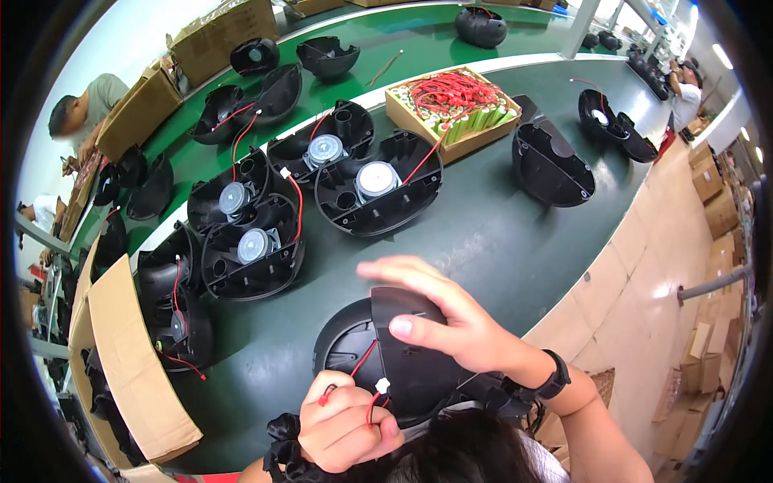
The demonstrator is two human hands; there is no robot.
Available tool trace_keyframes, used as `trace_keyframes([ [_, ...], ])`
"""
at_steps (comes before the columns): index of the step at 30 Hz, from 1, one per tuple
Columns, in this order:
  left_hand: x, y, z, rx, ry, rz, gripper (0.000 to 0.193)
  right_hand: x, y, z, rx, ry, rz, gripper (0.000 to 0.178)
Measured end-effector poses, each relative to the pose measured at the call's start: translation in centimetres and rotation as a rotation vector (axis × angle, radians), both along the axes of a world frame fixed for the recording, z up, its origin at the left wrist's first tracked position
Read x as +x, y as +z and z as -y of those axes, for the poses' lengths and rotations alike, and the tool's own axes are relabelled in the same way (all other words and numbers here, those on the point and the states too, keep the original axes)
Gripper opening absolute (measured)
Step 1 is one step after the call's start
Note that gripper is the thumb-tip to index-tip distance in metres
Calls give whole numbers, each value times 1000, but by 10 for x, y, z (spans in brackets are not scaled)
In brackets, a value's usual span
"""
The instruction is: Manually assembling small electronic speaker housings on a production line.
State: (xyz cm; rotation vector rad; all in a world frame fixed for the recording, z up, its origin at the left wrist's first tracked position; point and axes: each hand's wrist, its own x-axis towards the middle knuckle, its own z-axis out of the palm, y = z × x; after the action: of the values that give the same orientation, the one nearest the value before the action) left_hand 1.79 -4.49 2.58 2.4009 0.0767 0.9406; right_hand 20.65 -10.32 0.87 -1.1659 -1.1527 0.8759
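Close in front of me is a rounded black plastic housing (415,366), with a slotted, recessed part showing on its left side. My left hand (342,431) is curled closed at its near left edge. Out of those fingers come a thin red wire (364,358) and a small white connector (382,387); the wire runs up onto the housing. My right hand (463,326) lies over the upper right of the housing, fingers stretched out and thumb apart, holding nothing. What lies under its palm is hidden.
Black half shells with round speakers (377,179) stand on the green table (499,249) beyond my hands. A carton (475,143) of green packs with red wires sits behind them. An empty-looking shell (554,165) rests right; an open cardboard box (141,362) stands left. People work farther off.
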Motion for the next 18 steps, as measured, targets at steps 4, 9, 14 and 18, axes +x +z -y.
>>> trace_keyframes([
  [4,0,0,-3,13,11,17,28,0,-2,1,-300,139,-264,41],
  [9,8,-4,-6,10,19,103,28,-1,-9,-2,-189,92,-142,44],
  [14,9,-8,-7,-1,42,129,28,-2,-9,-4,-268,107,-336,44],
  [18,7,-8,-8,-29,39,112,27,4,-7,-5,-289,30,-219,41],
])
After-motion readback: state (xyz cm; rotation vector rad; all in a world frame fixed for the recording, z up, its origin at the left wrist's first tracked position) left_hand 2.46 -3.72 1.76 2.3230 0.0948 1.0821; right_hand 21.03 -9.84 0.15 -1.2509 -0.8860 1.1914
